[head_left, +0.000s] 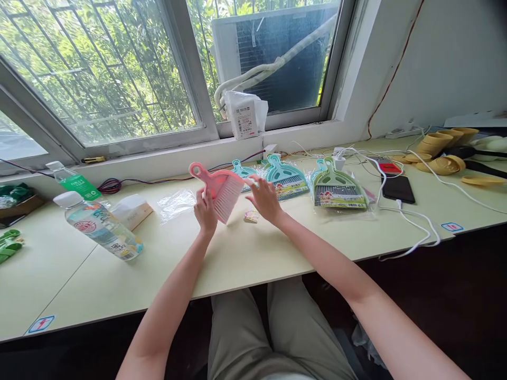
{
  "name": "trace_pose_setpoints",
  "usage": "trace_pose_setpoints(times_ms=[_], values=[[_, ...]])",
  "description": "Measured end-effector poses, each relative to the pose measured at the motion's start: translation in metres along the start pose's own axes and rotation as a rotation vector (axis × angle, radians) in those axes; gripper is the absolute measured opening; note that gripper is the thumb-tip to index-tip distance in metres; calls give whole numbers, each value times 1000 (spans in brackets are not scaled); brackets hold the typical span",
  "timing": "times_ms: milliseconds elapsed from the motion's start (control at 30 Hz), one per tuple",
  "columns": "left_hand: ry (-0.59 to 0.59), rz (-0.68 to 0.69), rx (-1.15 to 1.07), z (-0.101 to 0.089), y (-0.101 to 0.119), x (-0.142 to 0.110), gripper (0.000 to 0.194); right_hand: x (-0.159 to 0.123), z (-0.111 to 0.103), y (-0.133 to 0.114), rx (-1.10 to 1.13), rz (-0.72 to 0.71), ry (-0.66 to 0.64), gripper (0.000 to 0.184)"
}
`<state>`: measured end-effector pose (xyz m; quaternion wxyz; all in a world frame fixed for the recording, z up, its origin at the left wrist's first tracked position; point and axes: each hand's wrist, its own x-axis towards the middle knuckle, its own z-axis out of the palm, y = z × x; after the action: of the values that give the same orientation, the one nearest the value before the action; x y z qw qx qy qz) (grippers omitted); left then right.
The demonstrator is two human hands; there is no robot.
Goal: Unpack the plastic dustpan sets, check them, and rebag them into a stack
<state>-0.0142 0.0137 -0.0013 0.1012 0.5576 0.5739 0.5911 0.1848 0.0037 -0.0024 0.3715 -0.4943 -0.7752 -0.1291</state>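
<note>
My left hand [206, 211] is wrapped around a pink dustpan and brush set [227, 192], held tilted above the table with its pale bristles facing right. The pink handle with its hole points up and left. My right hand [266, 198] is at the set's right edge, with fingers stretched out and thumb apart; whether the fingertips touch the edge I cannot tell. A small folded printed label [251, 216] lies below, between my hands. Behind my right hand are bagged blue dustpan sets [287, 177], and further right a bagged green dustpan set [336, 184].
At left stand a clear bottle [99, 227], a green-labelled bottle [75, 182] and a tissue pack [132, 211]. Crumpled clear plastic [178, 205] lies behind my left hand. A phone [398, 188], white cables [425, 221] and tan cups [438, 142] occupy the right side.
</note>
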Motion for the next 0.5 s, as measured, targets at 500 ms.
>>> trace_pose_setpoints(times_ms=[500], values=[[-334, 206, -34, 3, 23, -32, 46, 6, 0, 0, 562, 58, 110, 22]])
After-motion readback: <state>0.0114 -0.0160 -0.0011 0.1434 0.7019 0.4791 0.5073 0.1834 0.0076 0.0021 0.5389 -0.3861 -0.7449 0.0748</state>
